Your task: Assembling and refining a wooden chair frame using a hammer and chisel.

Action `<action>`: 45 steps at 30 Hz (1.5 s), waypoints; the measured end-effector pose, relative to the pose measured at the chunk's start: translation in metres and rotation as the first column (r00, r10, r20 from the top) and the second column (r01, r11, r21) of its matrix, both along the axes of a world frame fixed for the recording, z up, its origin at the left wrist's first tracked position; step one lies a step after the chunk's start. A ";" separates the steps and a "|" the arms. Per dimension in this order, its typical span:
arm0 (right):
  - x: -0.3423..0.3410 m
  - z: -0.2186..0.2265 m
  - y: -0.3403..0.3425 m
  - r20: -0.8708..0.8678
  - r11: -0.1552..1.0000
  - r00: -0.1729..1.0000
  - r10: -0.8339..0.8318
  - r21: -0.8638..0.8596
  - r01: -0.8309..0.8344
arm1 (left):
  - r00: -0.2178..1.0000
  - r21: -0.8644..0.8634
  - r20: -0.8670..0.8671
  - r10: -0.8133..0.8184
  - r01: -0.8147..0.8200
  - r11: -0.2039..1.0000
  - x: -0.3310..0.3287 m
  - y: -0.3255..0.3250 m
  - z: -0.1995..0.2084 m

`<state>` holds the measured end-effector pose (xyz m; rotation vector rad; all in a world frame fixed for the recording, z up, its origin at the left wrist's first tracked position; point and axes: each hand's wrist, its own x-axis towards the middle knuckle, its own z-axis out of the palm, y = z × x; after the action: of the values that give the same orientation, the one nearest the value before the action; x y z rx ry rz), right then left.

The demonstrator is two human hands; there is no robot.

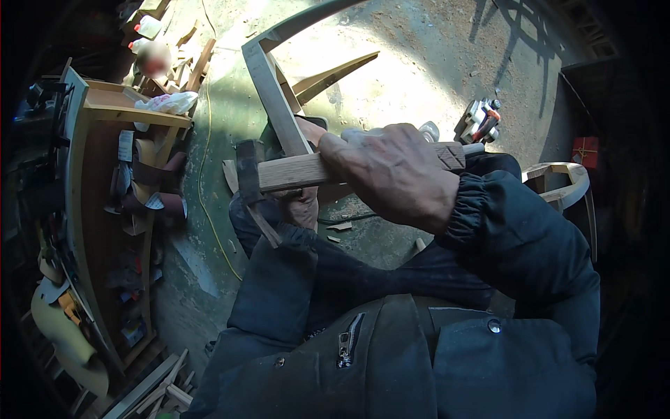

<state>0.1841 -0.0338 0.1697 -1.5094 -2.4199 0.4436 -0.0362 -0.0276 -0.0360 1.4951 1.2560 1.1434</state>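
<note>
My right hand (398,171) is wrapped around the pale wooden handle of a hammer (296,172), which lies across the view with its dark head at the left end. Below and partly behind the handle, my left hand (301,208) grips the lower part of a curved wooden frame (271,91). Much of that hand is hidden by the hammer. The frame rises from there and bends away to the upper right. A thin wood strip (262,225) sticks out beneath the hammer head.
A wooden cabinet (132,114) holding sandpaper rolls and sheets stands at left. A yellow cord (203,188) runs along the floor beside it. A power tool (480,120) sits on the floor at right, near another curved wooden frame (569,176). Offcuts (340,226) lie between my legs.
</note>
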 end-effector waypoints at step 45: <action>-0.007 0.008 0.040 -0.019 0.957 0.989 -0.148 -0.256 0.138 | 0.973 -0.292 0.121 -0.197 0.225 0.930 0.002 0.029 0.023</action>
<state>0.1771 0.0065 0.1776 -1.7480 -2.2737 0.7679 -0.0337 0.0016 -0.0125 1.2964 1.1214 0.8236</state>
